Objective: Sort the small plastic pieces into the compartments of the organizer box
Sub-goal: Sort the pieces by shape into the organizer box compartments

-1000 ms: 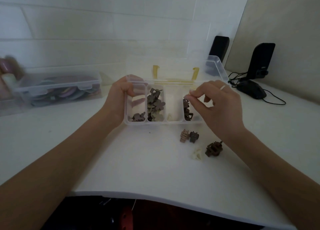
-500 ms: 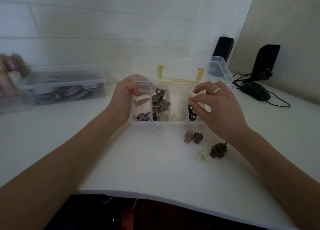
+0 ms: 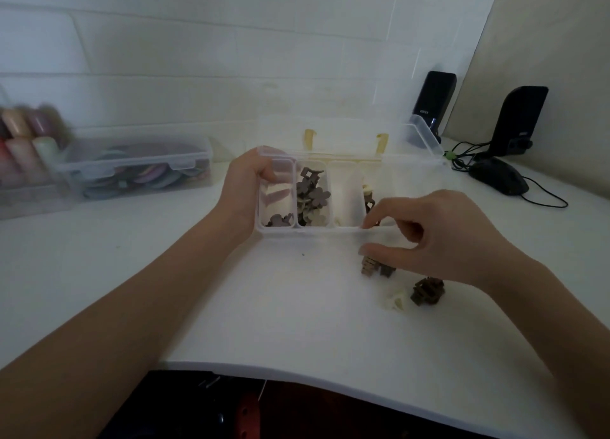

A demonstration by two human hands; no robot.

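A clear organizer box (image 3: 343, 230) with its lid raised sits mid-table. My left hand (image 3: 246, 184) grips its left end, thumb over the rim. The leftmost compartment holds a few brown pieces (image 3: 279, 220); the second holds several brown and olive pieces (image 3: 312, 197). My right hand (image 3: 432, 237) hovers in front of the box's right end, thumb and index finger apart, nothing visible between them. Just below its thumb lie a tan piece (image 3: 368, 267) and a dark piece (image 3: 387, 270). Nearer me lie a cream piece (image 3: 394, 301) and a dark brown piece (image 3: 427, 291).
A lidded clear box (image 3: 138, 167) of coloured discs stands at the left, with blurred pastel rolls (image 3: 26, 141) beside it. Two black speakers (image 3: 432, 103) (image 3: 520, 121), a black mouse (image 3: 500, 181) and cables lie at the back right. The table's front edge (image 3: 297, 377) is close.
My right hand has come down from over the box's right compartment to the table in front of it, its fingers spreading above the loose pieces. My left hand keeps its hold on the box.
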